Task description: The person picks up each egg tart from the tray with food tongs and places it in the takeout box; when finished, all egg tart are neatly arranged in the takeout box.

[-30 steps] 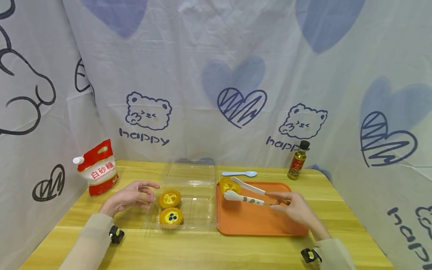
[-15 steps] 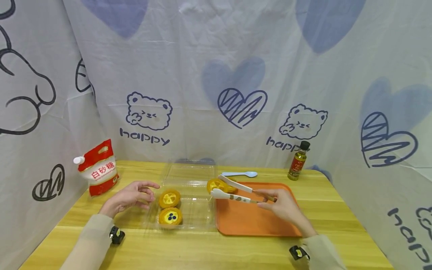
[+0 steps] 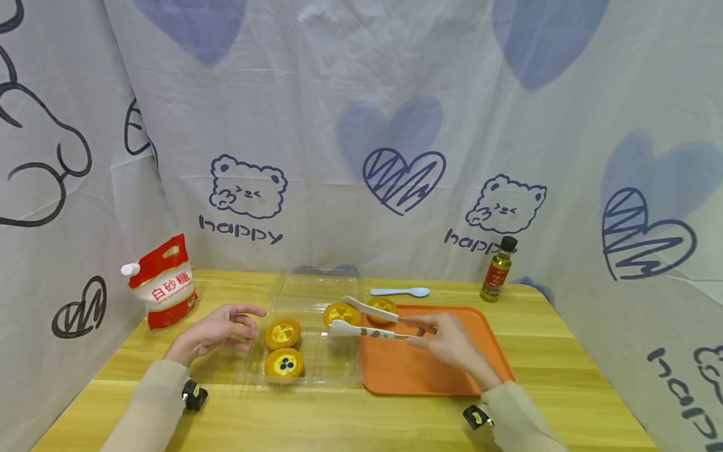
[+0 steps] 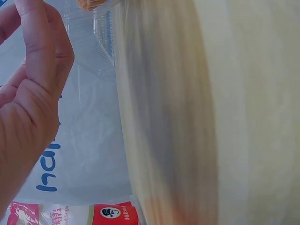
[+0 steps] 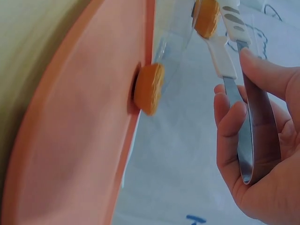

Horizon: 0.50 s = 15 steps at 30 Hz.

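My right hand (image 3: pixel 449 345) grips metal tongs (image 5: pixel 258 126) with white tips, thumb on one arm and fingers round the other. Between the tips is an egg tart (image 3: pixel 341 314), over the right part of a clear plastic box (image 3: pixel 330 370) whose lid is folded back. Two more tarts, a plain-topped tart (image 3: pixel 283 333) and a blueberry tart (image 3: pixel 285 363), sit in the box's left side. Another tart (image 3: pixel 382 309) rests at the orange tray's (image 3: pixel 429 370) back left corner. My left hand (image 3: pixel 223 329), fingers loosely bent and holding nothing, hovers by the box's left edge.
A red and white sugar bag (image 3: pixel 167 282) stands at the back left. Behind the tray lies a light blue spoon (image 3: pixel 400 292). A small oil bottle (image 3: pixel 497 271) stands at the back right, before a printed cloth (image 3: pixel 316 207).
My right hand has moved left with the tongs, carrying the tart from the tray's back left corner over the box. The tart left on the tray now shows. My left hand stays in place.
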Motion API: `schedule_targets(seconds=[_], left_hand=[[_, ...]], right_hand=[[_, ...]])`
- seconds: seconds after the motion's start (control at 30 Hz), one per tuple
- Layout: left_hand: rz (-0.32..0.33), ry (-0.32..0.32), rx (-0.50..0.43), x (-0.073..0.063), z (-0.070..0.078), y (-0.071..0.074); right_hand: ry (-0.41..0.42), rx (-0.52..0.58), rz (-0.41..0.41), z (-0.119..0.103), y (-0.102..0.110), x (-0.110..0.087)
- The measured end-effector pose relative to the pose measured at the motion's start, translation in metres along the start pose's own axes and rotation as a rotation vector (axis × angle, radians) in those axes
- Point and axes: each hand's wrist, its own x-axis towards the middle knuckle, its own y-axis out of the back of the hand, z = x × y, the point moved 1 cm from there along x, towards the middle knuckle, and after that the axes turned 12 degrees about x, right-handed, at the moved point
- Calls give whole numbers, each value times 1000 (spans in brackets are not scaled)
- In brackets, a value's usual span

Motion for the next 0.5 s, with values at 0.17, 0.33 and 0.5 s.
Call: schedule_targets(seconds=[0.17,0.33,0.5], left_hand=[[0,-1,7,0,-3,1],[0,0,2,-1,-1,0],[-1,2,2,-1,1,-1]], right_hand=[[23,-22,-29,-11,-12,6],[27,-38,-58,-18,-20,10],[34,-57,-73,-21,-26,15]])
